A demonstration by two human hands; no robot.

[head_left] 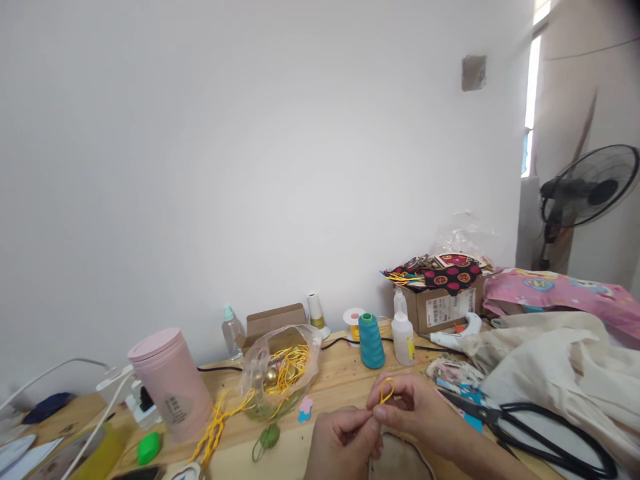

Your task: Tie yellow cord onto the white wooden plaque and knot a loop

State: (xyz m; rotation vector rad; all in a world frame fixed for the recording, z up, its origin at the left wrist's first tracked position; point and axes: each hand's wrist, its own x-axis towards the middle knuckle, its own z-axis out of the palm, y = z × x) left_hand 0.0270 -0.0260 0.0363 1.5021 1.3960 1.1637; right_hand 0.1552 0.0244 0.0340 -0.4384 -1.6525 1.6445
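Note:
A small loop of yellow cord (pixel 387 391) stands up from the fingertips of my right hand (pixel 407 403), which pinches it. My left hand (pixel 345 437) is closed too, its thumb and forefinger pressed together right against the right fingertips; what it grips is hidden. Below the hands lies a flat, beige, dark-edged piece (pixel 400 460), partly covered by them. Left of my left hand are a pink and blue flower-shaped piece (pixel 305 409) and a green ball with a cord (pixel 269 436).
Behind stand a teal thread cone (pixel 371 341), a glue bottle (pixel 403 340) and a full cardboard box (pixel 425 310). Black scissors (pixel 525 427) lie right. Leftward are a plastic bag of yellow cords (pixel 283 370), loose yellow cords (pixel 215 427) and a pink canister (pixel 173 387).

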